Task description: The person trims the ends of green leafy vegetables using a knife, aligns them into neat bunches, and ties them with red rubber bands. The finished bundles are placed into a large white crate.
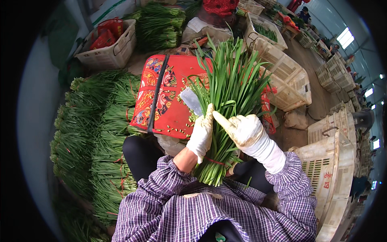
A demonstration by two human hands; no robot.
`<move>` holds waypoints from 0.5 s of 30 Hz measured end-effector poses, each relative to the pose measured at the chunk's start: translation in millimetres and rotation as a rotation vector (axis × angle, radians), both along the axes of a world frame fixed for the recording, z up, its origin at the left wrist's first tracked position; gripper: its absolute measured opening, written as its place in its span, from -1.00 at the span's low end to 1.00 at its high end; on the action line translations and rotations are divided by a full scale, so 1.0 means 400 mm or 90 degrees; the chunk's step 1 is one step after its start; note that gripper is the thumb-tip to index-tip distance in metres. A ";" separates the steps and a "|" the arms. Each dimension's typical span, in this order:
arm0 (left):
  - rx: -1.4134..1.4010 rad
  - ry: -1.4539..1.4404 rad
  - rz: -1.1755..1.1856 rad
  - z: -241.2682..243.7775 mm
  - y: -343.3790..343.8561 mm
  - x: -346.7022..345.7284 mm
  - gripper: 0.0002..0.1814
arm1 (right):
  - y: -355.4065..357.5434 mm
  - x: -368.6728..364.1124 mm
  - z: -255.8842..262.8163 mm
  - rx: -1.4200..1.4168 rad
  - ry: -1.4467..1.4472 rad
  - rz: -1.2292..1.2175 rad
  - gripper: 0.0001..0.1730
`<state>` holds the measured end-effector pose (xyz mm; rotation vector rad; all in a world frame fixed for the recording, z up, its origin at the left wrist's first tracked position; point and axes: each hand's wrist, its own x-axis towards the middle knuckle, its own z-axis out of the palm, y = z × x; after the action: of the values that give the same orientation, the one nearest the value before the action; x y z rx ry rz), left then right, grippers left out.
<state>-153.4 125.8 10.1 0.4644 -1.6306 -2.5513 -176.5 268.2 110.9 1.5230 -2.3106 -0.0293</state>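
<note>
A bunch of garlic chives [231, 81] stands tilted in front of me, leaf tips pointing away. A red band [215, 161] ties it near the pale stem ends, close to my lap. My left hand [202, 130], in a soiled white glove, grips its left side, thumb up and the other fingers mostly hidden. My right hand [246, 130], also gloved, is against the right side. Its index finger stretches across the leaves towards my left thumb, and the other fingers are curled; whether they hold leaves cannot be seen. Beside the bunch, a metal blade [191, 101] lies on a red patterned case [169, 118].
Tied chive bunches [112, 157] are stacked on my left, with another pile [161, 27] ahead. Cut stem pieces [191, 116] litter the case. Plastic crates [323, 163] stand close on my right; one crate [105, 57] at upper left holds red bags. People work farther right.
</note>
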 end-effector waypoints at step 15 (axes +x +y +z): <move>0.071 0.024 0.061 0.067 0.011 0.015 -0.44 | 0.010 0.104 0.109 0.141 -0.086 -0.131 -0.91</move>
<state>-147.5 130.1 37.0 0.4873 -1.4230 -2.5727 -135.1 272.0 154.3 1.4185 -2.6386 -0.2510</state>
